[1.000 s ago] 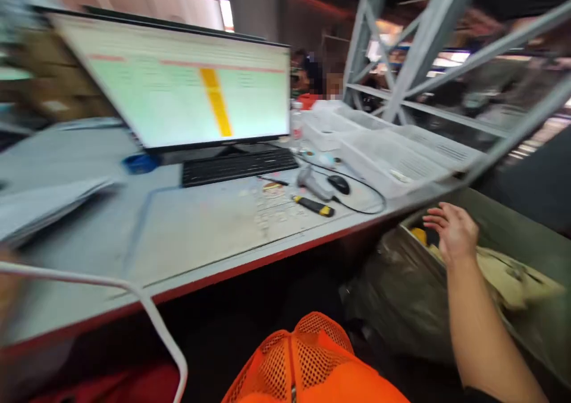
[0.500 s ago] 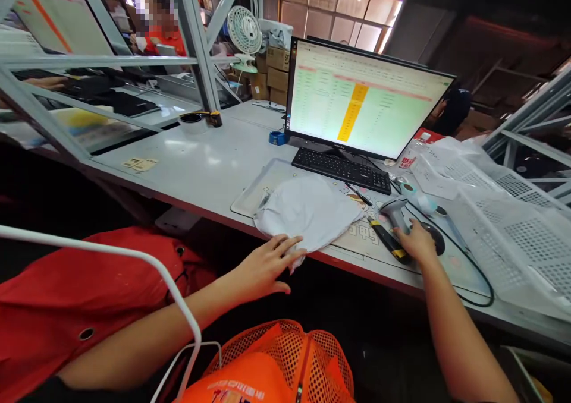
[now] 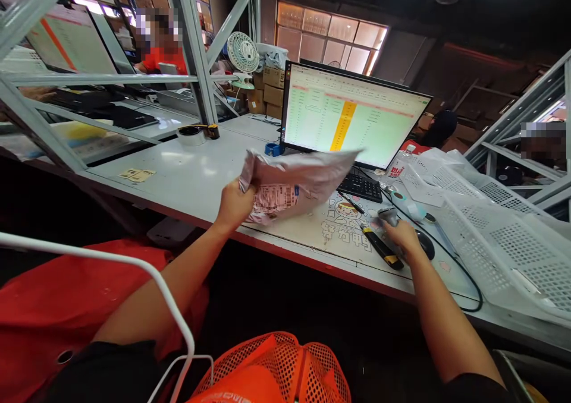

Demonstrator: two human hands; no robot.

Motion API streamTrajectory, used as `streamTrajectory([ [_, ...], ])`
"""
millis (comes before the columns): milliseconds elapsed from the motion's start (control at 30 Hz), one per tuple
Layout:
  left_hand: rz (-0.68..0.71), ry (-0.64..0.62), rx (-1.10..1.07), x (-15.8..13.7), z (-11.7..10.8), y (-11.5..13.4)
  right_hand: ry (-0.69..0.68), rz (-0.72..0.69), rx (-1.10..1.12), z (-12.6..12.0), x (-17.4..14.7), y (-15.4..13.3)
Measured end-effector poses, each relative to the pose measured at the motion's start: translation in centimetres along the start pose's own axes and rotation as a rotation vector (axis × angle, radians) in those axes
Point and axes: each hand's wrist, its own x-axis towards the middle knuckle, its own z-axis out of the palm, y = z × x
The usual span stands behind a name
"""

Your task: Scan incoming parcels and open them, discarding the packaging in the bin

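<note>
My left hand [image 3: 236,204] is closed round the left edge of a mailer bag [image 3: 312,180], which is lifted off the desk and tilted. A printed shipping label with a barcode [image 3: 274,198] shows on the side toward me. My right hand [image 3: 404,236] is wrapped round the handle of a grey barcode scanner [image 3: 388,216], low over the desk mat. Close by lie a black and yellow utility knife [image 3: 381,248], a black pen [image 3: 350,202] and a dark computer mouse [image 3: 426,245]. The bag covers part of the keyboard [image 3: 361,187].
A monitor [image 3: 352,115] with a spreadsheet stands at the back. White perforated baskets [image 3: 504,236] line the right side. Tape rolls [image 3: 191,134] sit at the far left, beside a metal frame post [image 3: 190,52]. A cable [image 3: 464,272] loops over the desk. A person in red works behind.
My left hand has gone from resting on the flat bag to gripping it and raising it, label side toward me. The scanner has shifted slightly in my right hand.
</note>
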Motion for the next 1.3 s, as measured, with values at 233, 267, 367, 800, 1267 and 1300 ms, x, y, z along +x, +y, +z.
streamTrajectory([
  [233,-0.32,-0.01,-0.313,1.1,1.4,-2.4,-0.084,-0.155,0.38,-6.2,-3.5,1.2],
  [267,-0.317,-0.005,-0.307,0.9,1.4,-2.4,-0.103,-0.208,0.422,-7.3,-4.6,1.0],
  [367,-0.3,-0.005,-0.289,0.4,1.5,-1.5,-0.161,-0.431,0.403,-10.5,-8.5,-0.6],
  [800,-0.16,-0.183,-0.211,-1.5,0.4,3.5,-0.179,-1.023,-0.013,-12.6,-18.8,-9.8],
  [1267,-0.258,-0.121,0.064,1.4,-0.1,-4.4,0.033,-0.536,0.013,-5.5,-7.8,-5.1],
  [1300,-0.259,-0.111,0.104,1.8,-0.2,-5.2,0.068,-0.417,-0.04,-4.2,-6.3,-4.2],
])
